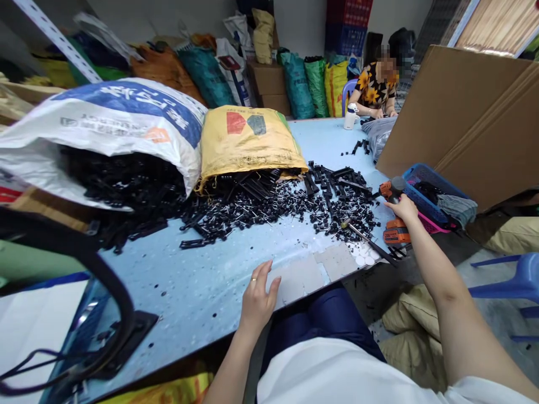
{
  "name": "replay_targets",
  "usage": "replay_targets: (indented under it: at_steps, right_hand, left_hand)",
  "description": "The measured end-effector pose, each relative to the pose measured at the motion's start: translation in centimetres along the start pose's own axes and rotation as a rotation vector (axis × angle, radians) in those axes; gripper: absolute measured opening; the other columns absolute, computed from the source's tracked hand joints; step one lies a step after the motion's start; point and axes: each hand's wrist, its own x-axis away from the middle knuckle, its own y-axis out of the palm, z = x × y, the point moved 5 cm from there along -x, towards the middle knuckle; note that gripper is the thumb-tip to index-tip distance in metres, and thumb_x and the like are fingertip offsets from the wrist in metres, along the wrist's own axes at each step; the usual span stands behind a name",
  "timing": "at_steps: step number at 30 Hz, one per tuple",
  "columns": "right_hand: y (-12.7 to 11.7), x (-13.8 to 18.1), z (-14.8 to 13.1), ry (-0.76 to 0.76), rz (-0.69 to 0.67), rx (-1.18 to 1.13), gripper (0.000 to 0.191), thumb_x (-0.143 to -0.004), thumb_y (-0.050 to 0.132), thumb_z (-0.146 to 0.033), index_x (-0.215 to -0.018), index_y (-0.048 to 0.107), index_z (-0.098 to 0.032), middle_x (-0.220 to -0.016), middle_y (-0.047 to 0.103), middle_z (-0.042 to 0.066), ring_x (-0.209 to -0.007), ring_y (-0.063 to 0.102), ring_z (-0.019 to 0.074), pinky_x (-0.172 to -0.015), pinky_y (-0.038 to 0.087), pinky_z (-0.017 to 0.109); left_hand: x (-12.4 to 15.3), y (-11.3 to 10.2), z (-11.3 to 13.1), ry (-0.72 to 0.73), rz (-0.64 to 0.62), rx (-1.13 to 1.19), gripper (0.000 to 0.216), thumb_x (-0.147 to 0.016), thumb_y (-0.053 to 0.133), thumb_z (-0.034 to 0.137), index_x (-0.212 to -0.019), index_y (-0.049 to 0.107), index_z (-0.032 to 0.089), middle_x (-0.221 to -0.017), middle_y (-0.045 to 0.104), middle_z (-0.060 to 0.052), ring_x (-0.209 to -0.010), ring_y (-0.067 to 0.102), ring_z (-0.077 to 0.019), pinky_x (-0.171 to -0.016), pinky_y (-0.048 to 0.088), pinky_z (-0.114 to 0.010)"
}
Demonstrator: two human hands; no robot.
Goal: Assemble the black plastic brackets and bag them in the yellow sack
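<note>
Gripping the drill [396, 231] with closed fingers at the desk [189, 280] edge, just right of the pile of black parts [269, 205], the right hand [405, 209] could let it tip off if slack; the left hand [256, 300] lies open before the pile.

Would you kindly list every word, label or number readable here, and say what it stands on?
White sack: blue printed characters, upside down and too blurred to read.
Yellow sack: red and grey logo, no legible words.
Orange drill in the right hand: no readable brand.
</note>
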Motion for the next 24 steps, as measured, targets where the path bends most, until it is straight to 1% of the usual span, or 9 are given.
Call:
replay_targets:
  at_steps: [3,6,8,10,12,14,16,21,24]
  right_hand:
    - [-0.7,1.2,-0.1,-0.023,0.075,0.051,0.061,-0.074,0.061,-0.046,-0.123,0.044,-0.013,-0.114,0.054,0.020,-0.102,0.053,0.0306,-0.080,0.042,0.038]
    - [-1.8,2.8,-0.6,-0.095,0.229,0.069,0.064,-0.076,0.059,-0.042,-0.128,0.038,-0.011,-0.121,0.047,0.022,-0.108,0.047,0.0332,-0.083,0.040,0.041]
    - [-2.3,3.7,-1.6,-0.176,0.329,0.055,0.060,-0.079,0.055,-0.039,-0.128,0.037,-0.010,-0.124,0.045,0.022,-0.110,0.043,0.0334,-0.086,0.038,0.043]
    - [-2.0,4.4,-3.6,-0.311,0.370,0.022,0.051,-0.082,0.049,-0.037,-0.126,0.040,-0.011,-0.123,0.045,0.020,-0.110,0.042,0.0321,-0.089,0.036,0.043]
    - [-0.6,4.7,-6.8,-0.497,0.320,-0.016,0.043,-0.084,0.046,-0.035,-0.119,0.047,-0.011,-0.120,0.048,0.018,-0.110,0.042,0.0298,-0.091,0.035,0.041]
    - [1.7,4.7,-10.9,-0.683,0.214,-0.050,0.037,-0.084,0.047,-0.034,-0.113,0.053,-0.011,-0.115,0.051,0.016,-0.110,0.042,0.0274,-0.094,0.034,0.038]
    - [4.1,4.4,-15.0,-0.795,0.115,-0.073,0.035,-0.083,0.049,-0.033,-0.110,0.055,-0.012,-0.114,0.053,0.015,-0.109,0.043,0.0259,-0.094,0.035,0.036]
    - [8.8,2.8,-24.4,-0.798,-0.031,-0.079,0.041,-0.082,0.052,-0.030,-0.117,0.052,-0.008,-0.116,0.052,0.017,-0.109,0.045,0.0281,-0.092,0.037,0.038]
    - [10.8,3.1,-29.8,-0.892,-0.070,-0.103,0.038,-0.083,0.050,-0.030,-0.116,0.053,-0.011,-0.117,0.052,0.015,-0.111,0.045,0.0262,-0.094,0.036,0.036]
  left_hand:
    - [0.4,0.1,-0.3,-0.008,-0.031,-0.023,0.039,-0.090,0.035,0.039,-0.118,0.050,0.015,-0.109,0.058,-0.014,-0.095,0.061,-0.0219,-0.081,0.050,-0.036]
    - [0.8,0.0,-0.9,-0.026,-0.049,-0.041,0.039,-0.090,0.035,0.038,-0.118,0.050,0.015,-0.109,0.058,-0.014,-0.096,0.061,-0.0220,-0.082,0.050,-0.036]
    - [1.0,0.0,-1.3,-0.041,-0.056,-0.052,0.038,-0.090,0.035,0.038,-0.116,0.051,0.015,-0.108,0.059,-0.014,-0.096,0.060,-0.0222,-0.081,0.050,-0.036]
    - [1.1,0.1,-1.4,-0.048,-0.062,-0.058,0.037,-0.090,0.036,0.037,-0.116,0.051,0.015,-0.108,0.059,-0.014,-0.097,0.060,-0.0224,-0.081,0.050,-0.036]
    - [1.0,0.3,-1.4,-0.048,-0.070,-0.061,0.036,-0.089,0.037,0.036,-0.115,0.051,0.015,-0.108,0.059,-0.014,-0.098,0.060,-0.0222,-0.081,0.051,-0.036]
    - [0.7,0.5,-1.2,-0.045,-0.078,-0.067,0.035,-0.089,0.037,0.035,-0.115,0.051,0.015,-0.108,0.059,-0.013,-0.099,0.059,-0.0219,-0.082,0.051,-0.035]
    - [0.4,0.6,-1.1,-0.032,-0.078,-0.081,0.034,-0.089,0.038,0.035,-0.115,0.051,0.016,-0.108,0.060,-0.013,-0.102,0.059,-0.0218,-0.083,0.051,-0.035]
    - [0.0,0.4,-2.1,-0.026,-0.041,-0.156,0.034,-0.090,0.039,0.034,-0.116,0.051,0.017,-0.109,0.060,-0.012,-0.103,0.058,-0.0217,-0.085,0.051,-0.035]
    - [0.2,0.1,-4.0,-0.077,-0.003,-0.210,0.033,-0.089,0.039,0.035,-0.115,0.051,0.018,-0.108,0.060,-0.011,-0.103,0.058,-0.0223,-0.085,0.051,-0.037]
